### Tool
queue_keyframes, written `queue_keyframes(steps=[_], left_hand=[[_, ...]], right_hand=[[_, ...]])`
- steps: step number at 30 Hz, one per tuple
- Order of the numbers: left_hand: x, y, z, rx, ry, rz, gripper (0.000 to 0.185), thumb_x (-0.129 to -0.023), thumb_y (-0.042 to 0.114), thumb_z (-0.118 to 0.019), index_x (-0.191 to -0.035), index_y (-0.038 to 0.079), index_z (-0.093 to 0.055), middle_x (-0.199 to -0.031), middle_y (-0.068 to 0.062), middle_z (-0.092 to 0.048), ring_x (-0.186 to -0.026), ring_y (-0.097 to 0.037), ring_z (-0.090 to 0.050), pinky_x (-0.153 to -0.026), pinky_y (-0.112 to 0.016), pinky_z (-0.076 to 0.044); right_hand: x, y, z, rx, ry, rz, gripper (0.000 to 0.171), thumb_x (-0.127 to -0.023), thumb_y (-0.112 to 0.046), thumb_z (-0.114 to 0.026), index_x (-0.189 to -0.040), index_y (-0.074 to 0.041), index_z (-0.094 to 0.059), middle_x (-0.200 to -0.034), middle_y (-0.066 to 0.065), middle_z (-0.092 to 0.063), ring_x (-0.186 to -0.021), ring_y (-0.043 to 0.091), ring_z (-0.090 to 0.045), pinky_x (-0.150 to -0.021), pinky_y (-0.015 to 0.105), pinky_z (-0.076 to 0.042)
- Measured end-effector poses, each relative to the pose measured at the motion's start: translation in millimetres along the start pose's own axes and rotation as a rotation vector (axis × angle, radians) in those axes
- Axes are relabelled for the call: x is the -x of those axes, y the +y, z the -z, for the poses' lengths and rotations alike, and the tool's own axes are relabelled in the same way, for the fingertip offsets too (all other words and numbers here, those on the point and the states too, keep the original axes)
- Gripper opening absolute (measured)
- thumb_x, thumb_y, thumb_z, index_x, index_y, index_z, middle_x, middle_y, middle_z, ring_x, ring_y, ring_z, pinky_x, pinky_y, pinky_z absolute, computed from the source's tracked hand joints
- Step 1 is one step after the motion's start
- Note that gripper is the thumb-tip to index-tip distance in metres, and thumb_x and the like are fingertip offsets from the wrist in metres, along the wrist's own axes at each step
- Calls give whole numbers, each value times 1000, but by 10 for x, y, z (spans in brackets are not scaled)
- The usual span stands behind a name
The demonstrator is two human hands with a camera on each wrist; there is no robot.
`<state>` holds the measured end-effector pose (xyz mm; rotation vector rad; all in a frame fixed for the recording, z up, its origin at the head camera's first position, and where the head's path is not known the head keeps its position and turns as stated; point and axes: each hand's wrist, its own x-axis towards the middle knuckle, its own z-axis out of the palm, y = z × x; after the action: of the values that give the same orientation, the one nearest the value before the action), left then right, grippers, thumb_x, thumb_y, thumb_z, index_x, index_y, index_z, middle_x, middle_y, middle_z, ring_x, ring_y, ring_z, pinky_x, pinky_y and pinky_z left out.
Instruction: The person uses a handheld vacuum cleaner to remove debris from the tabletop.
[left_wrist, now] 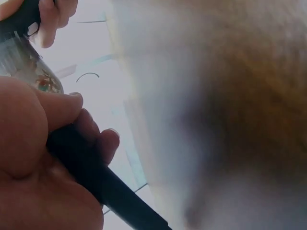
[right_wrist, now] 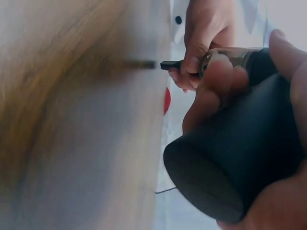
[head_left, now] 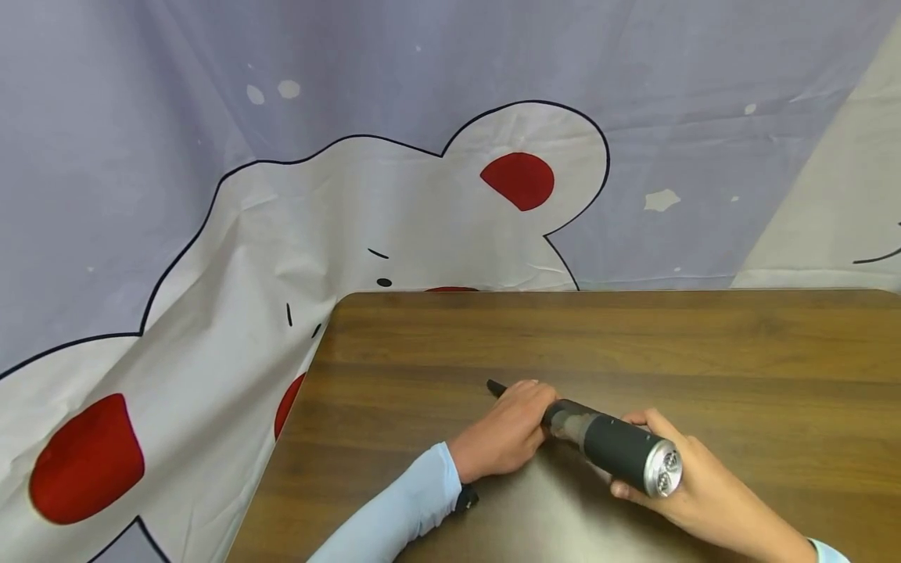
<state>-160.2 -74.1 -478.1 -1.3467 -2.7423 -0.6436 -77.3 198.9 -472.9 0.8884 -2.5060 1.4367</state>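
A handheld vacuum cleaner (head_left: 619, 447) is held at a slant above the table, its silver vented end facing the near right. My right hand (head_left: 704, 493) grips the black body, thumb on one side and fingers on the other. At the front, my left hand (head_left: 507, 428) wraps round the narrow black nozzle (left_wrist: 115, 191), whose tip pokes out past the fingers. Between the hands a clear chamber (head_left: 568, 424) shows; small brown and green bits appear inside it in the left wrist view. The right wrist view has the dark body (right_wrist: 240, 139) close up.
Beneath both hands lies a brown wood-grain table (head_left: 422, 336), its left edge slanting down the head view. Behind and left of it hangs a pale purple and white cloth (head_left: 303, 219) with cartoon shapes. A dark band (head_left: 466, 499) shows at the left cuff.
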Motion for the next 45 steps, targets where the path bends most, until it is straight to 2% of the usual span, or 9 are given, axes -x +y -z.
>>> queue_keyframes(steps=[6, 12, 19, 24, 28, 33, 37, 40, 45], left_hand=[[-38, -32, 41, -19, 48, -4, 27, -97, 2, -67, -121, 12, -58, -109, 4, -61, -108, -13, -57, -108, -31, -43], [-96, -55, 63, -31, 45, 26, 28, -103, 10, -67, -130, 12, -57, -118, 3, -64, -115, -13, -58, -114, -32, -41], [-219, -184, 121, 17, 62, 116, 36, -105, 21, -68, -138, 11, -56, -132, -2, -66, -128, -18, -60, -119, -38, -39], [-295, -347, 103, 89, 86, 160, 35, -104, 25, -69, -136, 13, -60, -132, 0, -63, -125, -15, -61, -110, -32, -48], [-366, -449, 90, 135, 80, 196, 36, -103, 28, -70, -135, 15, -62, -132, 1, -61, -121, -12, -62, -103, -26, -51], [-462, -591, 111, 158, 85, 238, 35, -100, 27, -74, -131, 16, -63, -130, 2, -64, -122, -11, -62, -106, -27, -49], [-555, -727, 106, 178, 85, 251, 34, -99, 25, -76, -129, 15, -64, -127, 2, -66, -121, -12, -63, -107, -28, -49], [-612, -810, 97, 185, 82, 277, 33, -98, 25, -77, -128, 16, -66, -126, 2, -68, -121, -13, -64, -107, -29, -49], [-683, -940, 98, 198, 107, 321, 32, -95, 25, -80, -125, 18, -71, -123, 5, -71, -120, -13, -65, -107, -30, -49]], right_hand=[[4, 80, 61, -347, -9, -126, 82, -87, 12, -79, -153, -3, -32, -115, 9, -63, -69, 24, -73, -61, 39, -62], [-14, 170, 122, -423, 8, -144, 92, -93, 18, -66, -161, -6, -9, -104, 23, -70, -73, 34, -76, -70, 41, -63], [-166, 327, 142, -536, 104, -97, 68, -100, 20, -52, -156, 0, -19, -124, 18, -55, -81, 41, -76, -67, 53, -62], [-286, 463, 164, -468, 199, -165, 50, -101, 15, -57, -146, 7, -37, -121, 9, -64, -80, 37, -77, -69, 46, -63], [-368, 560, 178, -307, 260, -240, 43, -101, 6, -65, -140, 7, -48, -114, -5, -71, -79, 22, -78, -70, 31, -63], [-498, 670, 230, -203, 251, -345, 49, -104, -9, -68, -145, 4, -44, -112, -19, -68, -80, 12, -76, -65, 27, -60], [-596, 790, 295, -154, 234, -401, 53, -106, -18, -67, -148, 1, -42, -119, 7, -73, -85, 6, -73, -67, 28, -60], [-645, 880, 316, -135, 217, -430, 55, -106, -22, -68, -150, 0, -44, -124, 27, -67, -82, 7, -72, -68, 30, -60], [-743, 986, 334, -116, 205, -446, 59, -104, -27, -70, -149, 4, -48, -128, 27, -60, -71, 15, -68, -66, 31, -58]])
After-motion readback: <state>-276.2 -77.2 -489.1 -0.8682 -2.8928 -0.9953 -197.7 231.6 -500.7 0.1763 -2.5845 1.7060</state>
